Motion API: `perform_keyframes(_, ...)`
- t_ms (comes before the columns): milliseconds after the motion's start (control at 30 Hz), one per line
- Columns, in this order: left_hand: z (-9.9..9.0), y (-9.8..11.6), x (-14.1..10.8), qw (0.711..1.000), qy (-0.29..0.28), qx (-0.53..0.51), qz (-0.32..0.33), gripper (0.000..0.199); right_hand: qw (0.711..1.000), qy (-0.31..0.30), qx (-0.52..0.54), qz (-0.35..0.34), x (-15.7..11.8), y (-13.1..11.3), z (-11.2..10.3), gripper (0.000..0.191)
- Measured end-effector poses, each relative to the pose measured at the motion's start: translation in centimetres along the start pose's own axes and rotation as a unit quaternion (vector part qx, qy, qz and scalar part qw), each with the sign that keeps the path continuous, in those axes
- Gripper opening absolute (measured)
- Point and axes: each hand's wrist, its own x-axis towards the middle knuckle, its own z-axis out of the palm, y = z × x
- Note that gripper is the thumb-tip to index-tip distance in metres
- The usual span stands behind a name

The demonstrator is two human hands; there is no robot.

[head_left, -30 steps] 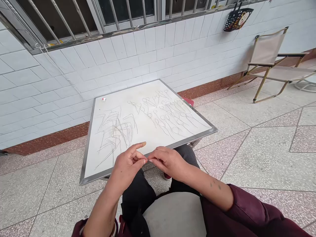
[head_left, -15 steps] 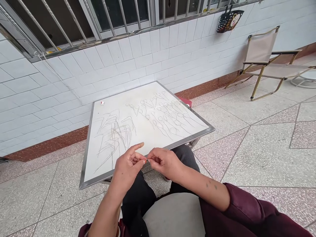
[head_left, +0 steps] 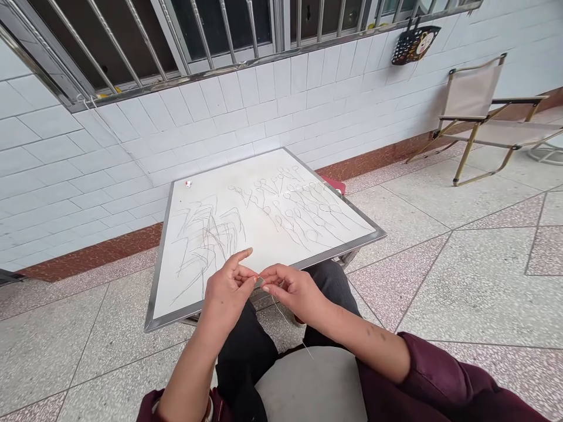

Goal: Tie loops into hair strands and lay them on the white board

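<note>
My left hand (head_left: pixel 226 292) pinches a thin, light-coloured wire (head_left: pixel 280 310) between thumb and fingertips, its index finger raised. Close beside it, at the table's near edge, my right hand (head_left: pixel 299 291) has thumb and fingertips closed on the same wire. A short curve of it shows between the two hands, and a long end hangs below toward my lap. On the white table (head_left: pixel 259 249) lie several looped wires (head_left: pixel 312 235) at the right. Several bent wires (head_left: pixel 209 231) form a loose, crossing pile at the left.
A small white and red item (head_left: pixel 188 184) sits at the table's far left corner. Behind stands a white tiled wall (head_left: pixel 246 117) with a barred window (head_left: pixel 224 29). A black patterned basket (head_left: pixel 413 47) hangs there. A folding chair (head_left: pixel 475 97) stands at right.
My right fingers have shifted slightly and opened out a little around the wire. A curve of wire and its hanging end now show. The view has tilted slightly.
</note>
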Motion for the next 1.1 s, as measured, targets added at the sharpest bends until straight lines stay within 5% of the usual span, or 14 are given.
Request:
perform_keyframes(367,-0.3,0.5,-0.3,0.995,-0.031,0.085,0.032,0.048,0.998,-0.015,0.042,0.032,-0.1,0.7,0.4,0.013)
perform_keyframes(533,-0.5,0.4,-0.3,0.994,-0.024,0.096,0.036,0.049,0.993,-0.018,-0.104,-0.045,-0.3,0.8,0.7,0.011)
perform_keyframes(733,-0.3,-0.1,-0.1,0.997,-0.015,0.065,0.028,0.048,0.944,0.018,-0.286,-0.166,-0.6,1.4,1.4,0.016)
perform_keyframes(1100,-0.4,-0.1,0.2,1.0,0.001,-0.028,0.003,0.04,0.934,0.027,-0.303,-0.19,-0.3,1.6,1.7,0.018)
